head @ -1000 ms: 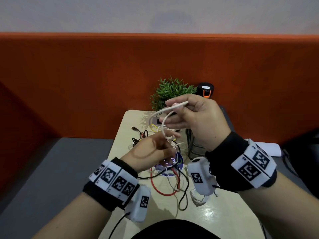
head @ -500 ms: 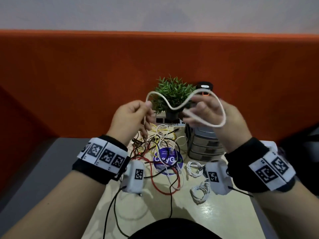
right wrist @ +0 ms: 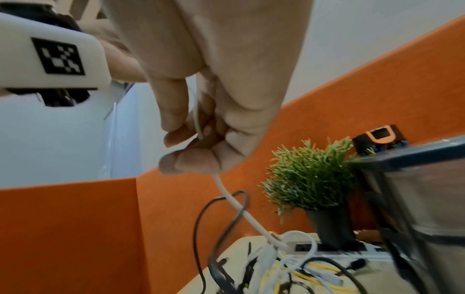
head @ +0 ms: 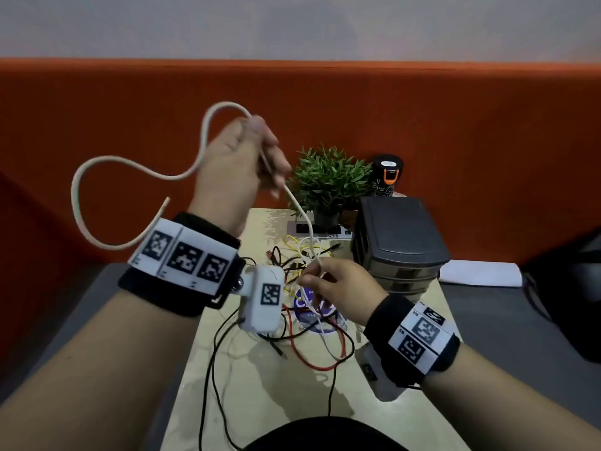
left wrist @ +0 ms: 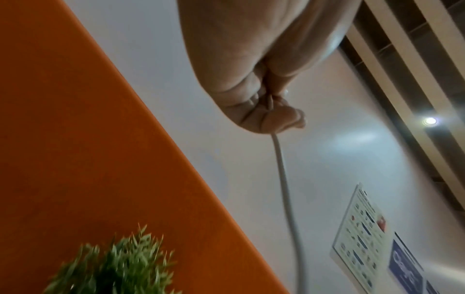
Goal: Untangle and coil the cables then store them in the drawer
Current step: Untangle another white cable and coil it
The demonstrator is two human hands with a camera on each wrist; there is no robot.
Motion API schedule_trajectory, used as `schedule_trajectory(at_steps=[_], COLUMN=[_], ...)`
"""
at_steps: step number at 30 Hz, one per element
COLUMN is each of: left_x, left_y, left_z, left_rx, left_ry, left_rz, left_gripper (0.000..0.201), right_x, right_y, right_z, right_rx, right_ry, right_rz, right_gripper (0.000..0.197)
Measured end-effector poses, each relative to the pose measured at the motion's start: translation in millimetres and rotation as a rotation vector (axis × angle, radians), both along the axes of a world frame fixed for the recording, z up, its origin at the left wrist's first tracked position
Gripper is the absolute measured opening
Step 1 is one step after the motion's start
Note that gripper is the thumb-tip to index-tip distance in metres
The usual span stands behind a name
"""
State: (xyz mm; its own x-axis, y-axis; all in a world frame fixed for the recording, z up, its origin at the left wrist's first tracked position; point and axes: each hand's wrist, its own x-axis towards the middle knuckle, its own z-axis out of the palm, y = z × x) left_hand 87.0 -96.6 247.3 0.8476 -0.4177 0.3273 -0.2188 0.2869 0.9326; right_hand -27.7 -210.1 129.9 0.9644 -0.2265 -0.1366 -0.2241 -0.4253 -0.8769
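Above the surface (head: 260, 402), at about 10 o'clock from the tangle (head: 305, 288), the left hand (head: 234, 164) is raised with its fingers (left wrist: 274, 117) curled tight round the white cable (head: 130, 164). The free end swings out in a loose S-curve to the left. From that fist the cable runs down toward 5 o'clock to the right hand (head: 341, 288), which hovers low over the tangle. Its thumb and fingers (right wrist: 176, 137) pinch the same cable just above the heap.

Risks, as judged:
- White cable passes through a black cable (right wrist: 221, 210) loop below the right hand. More upward pull likely tightens a knot or lifts the whole heap.
- Dragged wires could catch the potted plant (head: 328, 180) at 12 o'clock or the power strip (head: 325, 229) beside it.
- Free end is unsupported and could whip or re-tangle during coiling.

The drawer unit (head: 400, 242) stands at 2 o'clock from the tangle, drawers shut as far as visible. Nothing is stored yet, and most cables still lie knotted on the surface.
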Motion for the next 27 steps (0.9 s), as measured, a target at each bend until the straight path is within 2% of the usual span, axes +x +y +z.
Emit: schedule_trajectory(at_steps=[4,6,9,12,16,20,23,25,27], left_x=[36,51,63,59,37,3,-19,-26,-28], left_y=[25,40,53,50,42,36,33,34,39], left_z=[20,25,15,-13,-54,-76,-88,-96,-100], left_rx=[-0.205,-0.248,-0.129,0.017,0.208,0.485,0.66,0.637,0.585], left_ry=[-0.02,0.001,0.11,0.26,0.433,0.382,0.31,0.324,0.366], left_rz=[0.178,0.239,0.305,0.267,0.113,-0.224,-0.456,-0.537,-0.523], left_gripper=[0.031,0.031,0.032,0.034,0.044,0.055,0.034,0.018,0.009], right_x=[1,2,4,9,13,11,12,11,10], right_y=[-12,-16,-19,-20,-16,-6,-1,2,2], right_z=[-15,-18,-12,4,20,25,23,23,25], right_rx=[-0.006,-0.008,0.108,0.251,0.336,0.367,0.387,0.402,0.414], right_ry=[0.08,0.078,0.01,-0.122,-0.249,-0.295,-0.326,-0.352,-0.383], right_rz=[-0.039,-0.067,-0.155,-0.196,-0.21,-0.243,-0.272,-0.302,-0.348], right_gripper=[0.017,0.017,0.018,0.021,0.022,0.018,0.018,0.018,0.019])
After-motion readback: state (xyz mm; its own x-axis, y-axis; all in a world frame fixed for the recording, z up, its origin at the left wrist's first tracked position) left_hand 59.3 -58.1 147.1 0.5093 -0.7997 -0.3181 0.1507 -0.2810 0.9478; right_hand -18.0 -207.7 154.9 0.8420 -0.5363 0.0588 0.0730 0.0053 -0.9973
